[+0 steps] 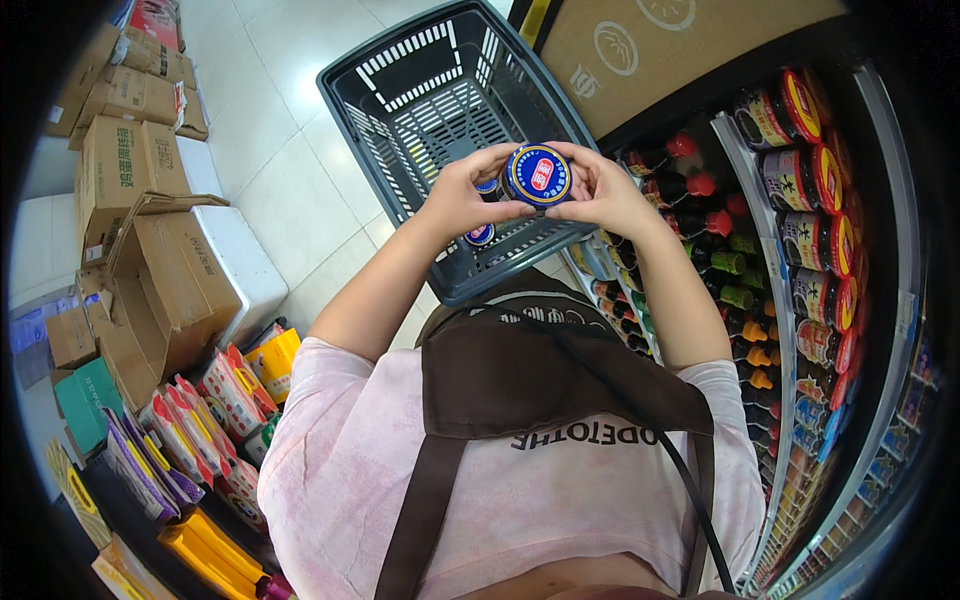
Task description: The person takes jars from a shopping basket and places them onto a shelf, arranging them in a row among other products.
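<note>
A jar with a round blue lid is held between both hands above a dark plastic shopping basket. My left hand grips the jar from one side, its thumb at the near edge of the lid. My right hand holds the other side, thumb also at the near edge. Beneath my left hand, another blue-lidded jar lies inside the basket, and part of a further blue lid shows between my left hand and the held jar. The jar's body is mostly hidden by its lid and my fingers.
Shelves on the right carry rows of red-lidded sauce jars and bottles with coloured caps. A large cardboard box stands beyond them. Cardboard cartons, a white foam box and packaged goods line the left side of the tiled floor.
</note>
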Demonstrator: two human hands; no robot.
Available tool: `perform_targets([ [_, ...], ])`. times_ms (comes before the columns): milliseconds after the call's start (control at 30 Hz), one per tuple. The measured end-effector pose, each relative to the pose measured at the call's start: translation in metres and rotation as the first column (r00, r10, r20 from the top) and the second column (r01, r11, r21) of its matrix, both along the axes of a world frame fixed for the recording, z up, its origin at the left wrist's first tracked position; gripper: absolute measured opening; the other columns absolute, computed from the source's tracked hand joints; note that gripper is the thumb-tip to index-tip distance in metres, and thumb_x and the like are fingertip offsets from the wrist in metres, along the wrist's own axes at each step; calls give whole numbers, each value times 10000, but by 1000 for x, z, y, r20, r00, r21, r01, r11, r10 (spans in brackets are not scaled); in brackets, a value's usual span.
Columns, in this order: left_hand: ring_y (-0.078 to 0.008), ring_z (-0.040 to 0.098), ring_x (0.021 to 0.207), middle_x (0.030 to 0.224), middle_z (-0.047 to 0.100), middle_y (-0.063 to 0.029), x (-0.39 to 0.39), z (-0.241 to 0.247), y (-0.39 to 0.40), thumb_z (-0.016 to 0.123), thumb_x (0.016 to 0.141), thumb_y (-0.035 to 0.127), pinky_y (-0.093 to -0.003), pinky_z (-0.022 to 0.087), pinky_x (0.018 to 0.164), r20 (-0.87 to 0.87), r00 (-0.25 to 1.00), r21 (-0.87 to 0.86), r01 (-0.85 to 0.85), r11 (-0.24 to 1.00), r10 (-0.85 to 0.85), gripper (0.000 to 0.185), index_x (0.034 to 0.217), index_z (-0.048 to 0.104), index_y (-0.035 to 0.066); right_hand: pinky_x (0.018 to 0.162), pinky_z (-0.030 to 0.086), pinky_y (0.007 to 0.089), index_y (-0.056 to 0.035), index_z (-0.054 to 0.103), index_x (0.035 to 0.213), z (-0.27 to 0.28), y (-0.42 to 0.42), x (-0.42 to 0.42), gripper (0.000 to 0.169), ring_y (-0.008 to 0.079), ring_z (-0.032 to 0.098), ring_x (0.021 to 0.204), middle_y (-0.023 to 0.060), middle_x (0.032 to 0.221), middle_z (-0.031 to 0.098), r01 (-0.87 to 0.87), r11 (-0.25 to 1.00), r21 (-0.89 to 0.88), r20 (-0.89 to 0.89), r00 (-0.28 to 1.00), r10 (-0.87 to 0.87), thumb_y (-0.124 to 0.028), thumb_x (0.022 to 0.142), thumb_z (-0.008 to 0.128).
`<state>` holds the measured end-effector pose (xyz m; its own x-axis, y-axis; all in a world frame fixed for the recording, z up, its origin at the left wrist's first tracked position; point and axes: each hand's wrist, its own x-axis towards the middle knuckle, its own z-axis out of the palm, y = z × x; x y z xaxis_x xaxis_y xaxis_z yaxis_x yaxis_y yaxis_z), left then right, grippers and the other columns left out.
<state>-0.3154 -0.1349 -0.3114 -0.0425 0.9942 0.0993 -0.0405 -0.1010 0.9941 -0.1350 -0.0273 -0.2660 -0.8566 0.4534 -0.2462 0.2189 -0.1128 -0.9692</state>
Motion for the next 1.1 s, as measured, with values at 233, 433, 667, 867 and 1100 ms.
perform_targets([
  [233, -183, 533, 1012, 1122, 529, -142, 20, 27, 3, 678, 701, 36, -295, 407, 898, 324, 946, -43, 36, 998, -20, 600, 1209, 374, -62, 540, 300, 119, 17, 473, 1158, 10, -2, 14, 615, -12, 349, 554, -97, 630, 406, 134, 990, -46, -161, 977, -140, -65, 617, 755],
  [433, -144, 561, 920, 1031, 577, -114, 35, 45, 8, 665, 746, 78, -266, 441, 833, 434, 899, -149, 7, 989, 59, 464, 1136, 455, -58, 593, 366, 127, 34, 478, 1145, 18, -5, 23, 533, -12, 418, 624, -63, 744, 515, 201, 973, -118, -203, 954, -221, -151, 707, 718],
  [667, -135, 575, 870, 981, 591, -104, 47, 57, 10, 621, 796, 190, -251, 466, 767, 536, 844, -161, 82, 984, 18, 404, 1090, 497, -58, 738, 436, 203, 32, 491, 1124, 43, -15, 34, 425, 68, 539, 820, 30, 921, 587, 260, 959, -111, -184, 943, -277, -250, 824, 597],
  [867, -40, 550, 697, 854, 598, -25, 58, 62, 12, 583, 819, 286, -152, 424, 566, 465, 885, -192, 79, 978, 20, 386, 1031, 536, -33, 766, 435, 229, 23, 504, 1099, 50, -17, 50, 415, 90, 542, 856, 39, 936, 587, 274, 957, -100, -136, 949, -286, -305, 849, 553],
  [1100, -32, 531, 624, 783, 593, -17, 83, 88, 9, 561, 837, 281, -155, 410, 508, 497, 867, -215, 77, 974, 41, 346, 1001, 545, -24, 698, 419, 204, -16, 526, 1059, 59, -21, 69, 394, 69, 525, 789, 11, 898, 573, 284, 955, -88, -173, 940, -295, -344, 842, 553],
])
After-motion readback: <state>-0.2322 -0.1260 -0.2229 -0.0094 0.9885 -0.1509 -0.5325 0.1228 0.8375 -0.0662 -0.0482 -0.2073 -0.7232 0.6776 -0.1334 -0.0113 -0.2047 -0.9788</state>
